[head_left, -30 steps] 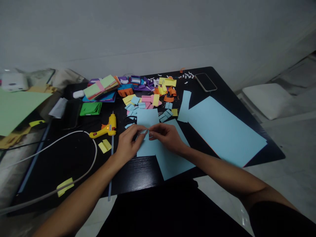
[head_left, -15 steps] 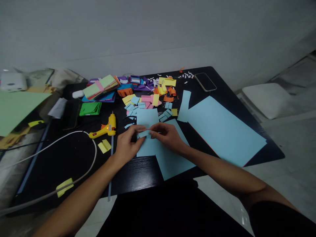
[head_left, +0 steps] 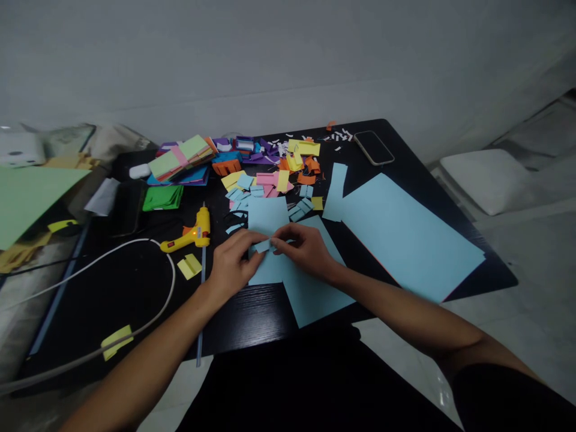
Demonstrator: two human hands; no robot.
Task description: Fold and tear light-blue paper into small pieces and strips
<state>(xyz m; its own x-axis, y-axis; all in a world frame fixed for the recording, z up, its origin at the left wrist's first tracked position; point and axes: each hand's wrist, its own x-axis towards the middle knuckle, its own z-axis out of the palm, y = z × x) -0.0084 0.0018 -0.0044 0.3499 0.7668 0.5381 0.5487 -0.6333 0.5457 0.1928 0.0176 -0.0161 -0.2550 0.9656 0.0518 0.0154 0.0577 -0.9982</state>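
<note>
black table (head_left: 252, 312) under scattered paper scraps (head_left: 270, 180); left hand (head_left: 234, 261) and right hand (head_left: 300, 247) pinch a small blue strip (head_left: 263, 246) between their fingertips.

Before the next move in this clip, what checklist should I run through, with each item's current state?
1. Small blue strip held: ok, left hand and right hand both have fingertips on it.
2. Strip's shape fully visible: not ok, fingers cover part of it.
3. Glue gun apart from the hands: ok, it lies beyond the left hand's outer side, nozzle pointing away.
4. Glue gun's temperature: cannot tell, though a small orange light shows.
5. Clear stick fully on the black table: not ok, its near end passes the edge.
</note>
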